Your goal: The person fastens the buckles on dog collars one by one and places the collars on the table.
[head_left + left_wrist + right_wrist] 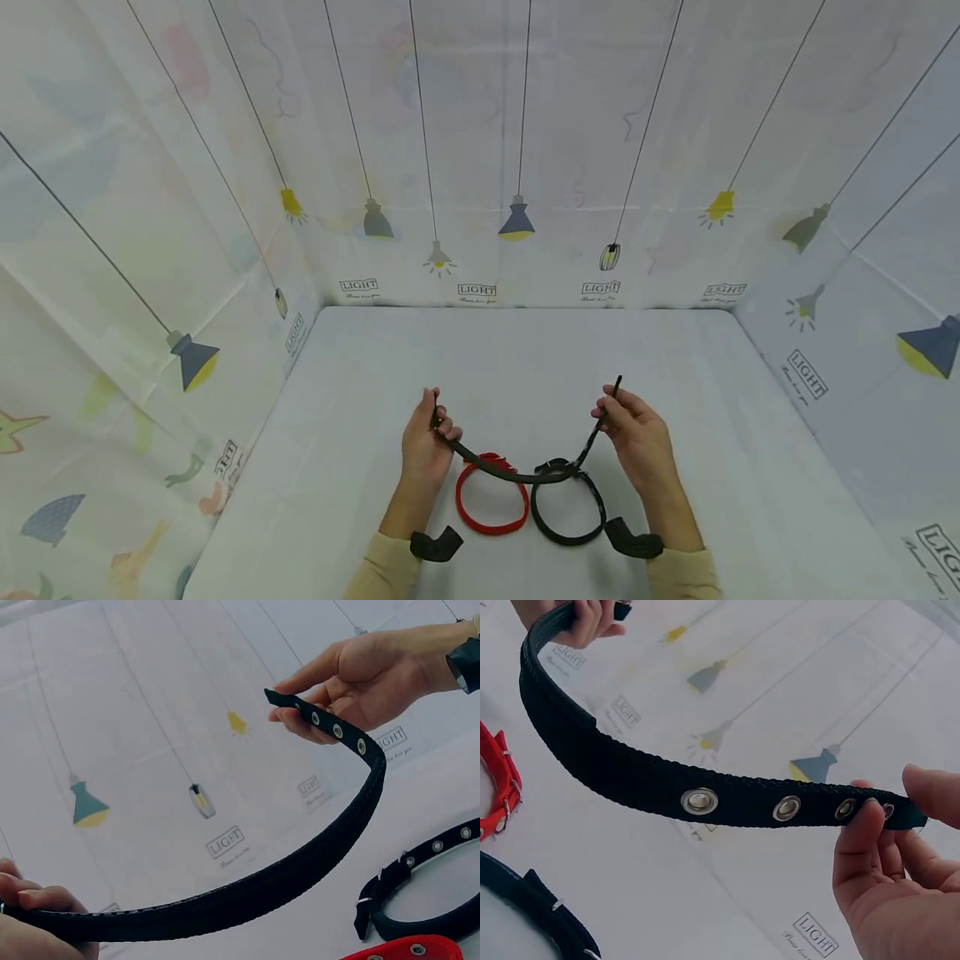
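Observation:
A black collar (517, 477), unbuckled and sagging in a curve, stretches between both hands above the table. My left hand (429, 446) grips one end; its buckle is mostly hidden by the fingers. At the other end, my right hand (637, 433) pinches the strap near its tip between thumb and fingers. Metal-rimmed eyelets (699, 801) run along that end in the right wrist view. Below the hanging strap, a red collar (491, 530) and a second black collar (567, 542) lie fastened in loops, side by side.
A white table (360, 358) spreads under the hands. Behind it and at both sides hang pale cloth walls (465, 125) printed with lamps. A black band (437, 546) is on the left wrist, and another band (633, 540) on the right.

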The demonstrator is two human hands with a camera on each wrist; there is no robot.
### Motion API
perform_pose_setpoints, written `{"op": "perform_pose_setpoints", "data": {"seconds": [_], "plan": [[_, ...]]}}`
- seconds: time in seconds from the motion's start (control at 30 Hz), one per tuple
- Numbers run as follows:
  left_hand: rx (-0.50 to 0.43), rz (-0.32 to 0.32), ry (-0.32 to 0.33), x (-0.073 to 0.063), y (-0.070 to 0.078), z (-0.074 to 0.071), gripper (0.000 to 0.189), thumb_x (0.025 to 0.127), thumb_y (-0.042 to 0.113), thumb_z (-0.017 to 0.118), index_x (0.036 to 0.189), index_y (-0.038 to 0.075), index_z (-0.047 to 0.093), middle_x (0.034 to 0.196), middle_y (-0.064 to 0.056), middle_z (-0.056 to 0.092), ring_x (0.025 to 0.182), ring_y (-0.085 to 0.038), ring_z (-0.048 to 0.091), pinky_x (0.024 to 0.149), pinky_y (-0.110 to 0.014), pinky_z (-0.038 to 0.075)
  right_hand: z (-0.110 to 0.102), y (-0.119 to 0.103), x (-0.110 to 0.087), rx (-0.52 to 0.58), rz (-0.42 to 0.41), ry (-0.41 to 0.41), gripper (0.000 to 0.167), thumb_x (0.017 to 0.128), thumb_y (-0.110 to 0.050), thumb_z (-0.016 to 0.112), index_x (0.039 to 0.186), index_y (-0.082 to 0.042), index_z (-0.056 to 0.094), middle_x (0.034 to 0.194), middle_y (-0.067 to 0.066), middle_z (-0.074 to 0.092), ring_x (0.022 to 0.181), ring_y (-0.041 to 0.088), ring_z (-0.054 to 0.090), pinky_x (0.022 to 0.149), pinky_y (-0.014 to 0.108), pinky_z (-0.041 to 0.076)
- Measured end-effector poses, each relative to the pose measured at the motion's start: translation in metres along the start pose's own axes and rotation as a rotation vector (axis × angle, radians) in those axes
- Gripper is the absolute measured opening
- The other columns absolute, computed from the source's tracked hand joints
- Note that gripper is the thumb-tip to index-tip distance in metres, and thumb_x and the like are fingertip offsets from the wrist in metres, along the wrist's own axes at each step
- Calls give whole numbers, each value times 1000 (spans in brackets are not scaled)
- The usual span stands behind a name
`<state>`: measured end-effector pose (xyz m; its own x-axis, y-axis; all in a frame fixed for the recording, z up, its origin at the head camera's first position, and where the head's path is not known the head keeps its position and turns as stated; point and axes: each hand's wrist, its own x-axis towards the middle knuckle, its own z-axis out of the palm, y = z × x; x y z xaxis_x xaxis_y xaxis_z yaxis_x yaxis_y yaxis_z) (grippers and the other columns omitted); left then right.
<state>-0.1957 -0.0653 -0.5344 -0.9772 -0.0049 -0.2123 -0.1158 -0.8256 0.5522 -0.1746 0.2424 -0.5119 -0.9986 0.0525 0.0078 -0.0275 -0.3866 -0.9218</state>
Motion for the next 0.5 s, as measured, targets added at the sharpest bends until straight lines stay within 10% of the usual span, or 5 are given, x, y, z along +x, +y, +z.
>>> {"op": "perform_pose_setpoints", "data": {"seconds": [0.27, 0.5], "plan": [[129, 74, 15, -7, -12, 6, 20, 102, 30, 59, 111, 13, 55, 80, 4, 48, 52, -5, 37, 52, -17, 32, 26, 1, -11, -368, -63, 16, 41, 98, -24, 66, 133, -3, 61, 96, -3, 71, 87, 12, 69, 80, 22, 55], [207, 132, -23, -17, -17, 16, 31, 96, 27, 69, 116, 8, 58, 80, 5, 49, 52, -6, 37, 51, -18, 34, 41, 3, -17, -419, -92, -61, 44, 101, -24, 61, 138, -1, 56, 95, -2, 69, 73, 9, 65, 68, 24, 56]]}}
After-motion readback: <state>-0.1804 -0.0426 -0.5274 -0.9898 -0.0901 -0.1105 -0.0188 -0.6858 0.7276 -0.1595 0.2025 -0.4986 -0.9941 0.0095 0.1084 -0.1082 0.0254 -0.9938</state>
